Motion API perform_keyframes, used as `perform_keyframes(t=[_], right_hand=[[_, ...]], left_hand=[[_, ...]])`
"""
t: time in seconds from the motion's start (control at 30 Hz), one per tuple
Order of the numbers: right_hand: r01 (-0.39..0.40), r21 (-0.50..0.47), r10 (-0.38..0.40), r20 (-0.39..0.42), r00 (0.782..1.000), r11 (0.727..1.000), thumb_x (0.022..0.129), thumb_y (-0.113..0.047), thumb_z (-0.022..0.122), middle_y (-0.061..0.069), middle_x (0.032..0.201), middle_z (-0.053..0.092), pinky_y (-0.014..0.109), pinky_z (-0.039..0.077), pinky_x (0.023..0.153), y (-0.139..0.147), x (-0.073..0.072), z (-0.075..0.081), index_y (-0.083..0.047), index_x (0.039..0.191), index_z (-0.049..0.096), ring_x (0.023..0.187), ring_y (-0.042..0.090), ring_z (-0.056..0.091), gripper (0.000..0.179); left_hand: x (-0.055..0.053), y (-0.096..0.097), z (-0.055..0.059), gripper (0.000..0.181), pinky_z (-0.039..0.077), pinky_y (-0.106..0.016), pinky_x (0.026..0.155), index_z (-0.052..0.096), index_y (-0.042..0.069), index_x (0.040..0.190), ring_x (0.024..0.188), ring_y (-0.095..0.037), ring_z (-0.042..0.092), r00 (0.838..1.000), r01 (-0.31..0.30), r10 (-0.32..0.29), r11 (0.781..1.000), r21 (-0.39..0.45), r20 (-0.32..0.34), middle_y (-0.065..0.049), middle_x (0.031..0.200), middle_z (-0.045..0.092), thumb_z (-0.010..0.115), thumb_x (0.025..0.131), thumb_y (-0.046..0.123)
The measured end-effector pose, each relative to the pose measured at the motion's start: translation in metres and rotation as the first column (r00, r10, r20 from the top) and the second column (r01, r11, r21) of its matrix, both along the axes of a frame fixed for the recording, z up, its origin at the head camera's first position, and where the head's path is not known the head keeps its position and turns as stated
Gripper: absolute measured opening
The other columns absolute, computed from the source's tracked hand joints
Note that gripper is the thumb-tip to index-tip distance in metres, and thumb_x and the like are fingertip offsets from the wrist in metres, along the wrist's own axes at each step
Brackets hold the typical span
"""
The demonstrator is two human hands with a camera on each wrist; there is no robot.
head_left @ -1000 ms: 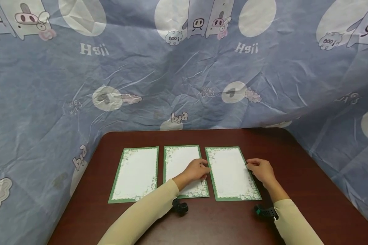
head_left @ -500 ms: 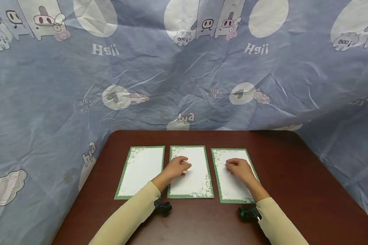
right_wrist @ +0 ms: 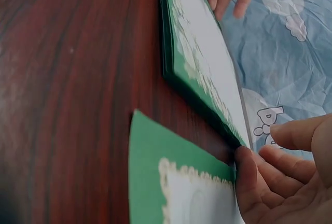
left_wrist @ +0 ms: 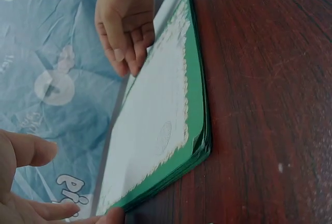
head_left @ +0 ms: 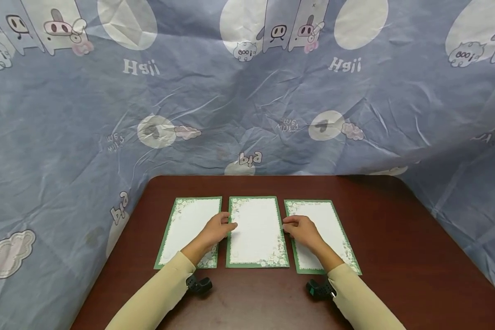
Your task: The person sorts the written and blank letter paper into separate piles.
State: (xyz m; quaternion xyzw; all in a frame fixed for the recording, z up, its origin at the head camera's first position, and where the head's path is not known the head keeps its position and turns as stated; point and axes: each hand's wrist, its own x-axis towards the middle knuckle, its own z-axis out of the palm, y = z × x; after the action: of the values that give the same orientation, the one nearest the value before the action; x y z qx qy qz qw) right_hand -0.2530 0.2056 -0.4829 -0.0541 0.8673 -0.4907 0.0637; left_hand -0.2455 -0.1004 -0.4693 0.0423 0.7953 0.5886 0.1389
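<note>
Three green-bordered floral papers lie side by side. The middle one is a stack of paper (head_left: pixel 255 233) whose layered edges show in the left wrist view. My left hand (head_left: pixel 214 231) reaches over the left paper (head_left: pixel 193 217) to the stack's left edge, thumb raised, lower fingers right at the side. From the other side my right hand (head_left: pixel 306 233) crosses the right paper (head_left: pixel 332 231), fingertips at the stack's right edge. In the right wrist view, the right hand (right_wrist: pixel 290 177) has its fingers loosely bent beside the edge, with no paper pinched.
The papers rest on a dark reddish-brown table (head_left: pixel 396 256) with rounded far corners. Behind it hangs a wrinkled blue cartoon-print cloth (head_left: pixel 214 105). A dark band (head_left: pixel 321 288) sits on the right wrist, another band (head_left: pixel 199 285) on the left.
Both hands have left the sides of the right paper and moved left, and they now flank the middle stack. The papers keep their row; the head view has shifted slightly.
</note>
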Motion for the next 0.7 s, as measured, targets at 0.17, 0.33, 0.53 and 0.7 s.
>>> perform_keyframes(t=[0.17,0.33,0.53,0.7], right_hand=[[0.017,0.017,-0.017,-0.02,1.0,1.0,0.101,-0.014,0.063,0.016,0.115,0.071,0.04,0.058,0.08,-0.004,0.002,-0.001,0.003,0.125,0.067,0.095,0.028,0.07,0.03],[0.042,0.034,-0.039,-0.084,0.996,0.999,0.1,-0.017,0.066,0.012,0.111,0.073,0.037,0.058,0.077,-0.006,0.002,0.0,-0.001,0.122,0.071,0.09,0.025,0.07,0.027],[0.081,0.005,-0.08,-0.131,0.988,0.997,0.098,-0.017,0.07,0.011,0.108,0.073,0.04,0.058,0.08,-0.01,0.001,0.0,0.001,0.119,0.072,0.1,0.03,0.069,0.028],[0.113,0.107,-0.099,-0.128,0.987,0.988,0.097,-0.019,0.071,0.011,0.112,0.073,0.045,0.055,0.088,-0.013,0.002,-0.002,-0.001,0.12,0.071,0.107,0.031,0.067,0.029]], left_hand=[[0.003,-0.002,-0.004,0.061,0.043,-0.053,0.107,0.033,-0.006,0.154,0.141,-0.045,0.037,0.999,0.009,-0.009,1.0,0.017,-0.032,-0.03,0.155,0.036,0.059,0.105,0.017],[0.006,-0.002,-0.009,0.055,0.045,-0.052,0.106,0.042,-0.002,0.152,0.138,-0.042,0.043,0.991,-0.041,0.043,0.999,0.02,-0.123,-0.023,0.152,0.043,0.062,0.101,0.005],[0.007,0.001,-0.013,0.058,0.052,-0.048,0.096,0.045,0.004,0.151,0.127,-0.039,0.054,0.983,-0.09,0.104,0.991,0.1,-0.149,-0.02,0.149,0.046,0.061,0.097,-0.005],[0.008,0.003,-0.018,0.058,0.05,-0.05,0.1,0.042,0.002,0.153,0.132,-0.043,0.048,0.986,-0.091,0.099,0.994,0.062,-0.135,-0.026,0.149,0.045,0.061,0.099,-0.001]])
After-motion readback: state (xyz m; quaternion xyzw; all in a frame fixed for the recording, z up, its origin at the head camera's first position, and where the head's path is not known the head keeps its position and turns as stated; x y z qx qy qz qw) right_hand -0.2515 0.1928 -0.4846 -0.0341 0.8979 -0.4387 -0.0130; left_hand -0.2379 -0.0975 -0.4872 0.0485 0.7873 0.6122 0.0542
